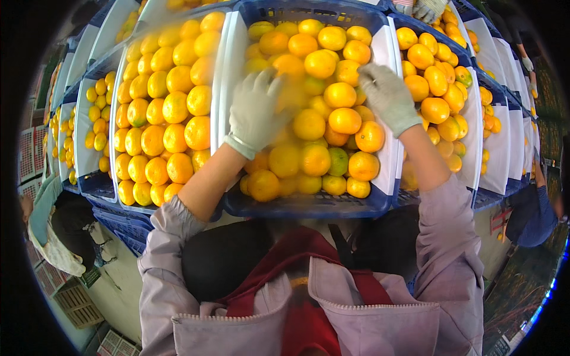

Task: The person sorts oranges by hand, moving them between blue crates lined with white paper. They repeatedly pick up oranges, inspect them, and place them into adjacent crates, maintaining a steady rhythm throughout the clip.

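A blue plastic crate [307, 209] with white lining [385, 111] stands before me, filled with loose orange mandarins [345, 120]. Among them is a green mandarin [338, 161]. My left hand [256, 109], in a pale glove, is over the crate's left part, its fingers pointing away from me and bent down at the fruit. A blurred patch hides what lies under those fingertips. My right hand [388, 95], gloved too, reaches over the right lining. Its curled fingertips are beside a mandarin [347, 72]; whether they grip any fruit is hidden.
To the left, another lined crate holds mandarins in neat rows [156, 111]. A crate of loosely piled mandarins [435, 110] adjoins on the right. Another person's gloved hands [427, 9] are at the top right. Stacked blue crates [122, 224] stand low at left; people are at both sides.
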The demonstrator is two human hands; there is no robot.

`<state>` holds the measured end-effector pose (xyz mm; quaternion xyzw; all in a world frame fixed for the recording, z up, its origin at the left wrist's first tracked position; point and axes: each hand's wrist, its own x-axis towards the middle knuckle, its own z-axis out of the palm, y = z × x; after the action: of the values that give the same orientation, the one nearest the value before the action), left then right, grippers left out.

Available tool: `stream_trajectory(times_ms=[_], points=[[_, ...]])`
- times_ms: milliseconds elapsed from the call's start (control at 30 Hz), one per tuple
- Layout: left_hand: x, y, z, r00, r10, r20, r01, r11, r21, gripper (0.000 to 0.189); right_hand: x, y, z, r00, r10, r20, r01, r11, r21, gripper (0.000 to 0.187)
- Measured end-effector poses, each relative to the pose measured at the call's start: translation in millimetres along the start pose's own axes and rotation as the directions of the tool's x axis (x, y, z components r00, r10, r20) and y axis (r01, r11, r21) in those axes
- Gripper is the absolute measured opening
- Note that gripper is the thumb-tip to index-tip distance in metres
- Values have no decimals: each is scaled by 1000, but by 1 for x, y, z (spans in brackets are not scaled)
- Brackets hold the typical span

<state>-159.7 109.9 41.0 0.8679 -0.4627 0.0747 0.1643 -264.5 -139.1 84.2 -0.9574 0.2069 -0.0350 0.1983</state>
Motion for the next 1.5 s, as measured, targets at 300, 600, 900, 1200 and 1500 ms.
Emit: stream_trajectory(times_ms=[300, 600, 900, 1200, 1500], points=[[56, -9, 44, 954, 281, 102, -275, 959, -71, 88, -16, -3, 44, 994, 24, 111, -16, 997, -73, 58], [54, -18, 48, 952, 306, 18, -301, 944, -135, 92, -8, 6, 65, 992, -37, 118, -57, 711, 701, 63], [53, -22, 52, 956, 293, 27, -286, 948, -136, 97, 18, 17, 82, 967, 0, 253, -103, 913, 394, 69], [79, -12, 53, 962, 238, -132, -266, 926, -270, 67, 15, 8, 82, 945, 10, 327, -19, 1000, 25, 68], [81, 16, 71, 972, 228, -55, -234, 923, -304, 51, -26, 33, 9, 909, -228, 348, 218, 974, 69, 59]])
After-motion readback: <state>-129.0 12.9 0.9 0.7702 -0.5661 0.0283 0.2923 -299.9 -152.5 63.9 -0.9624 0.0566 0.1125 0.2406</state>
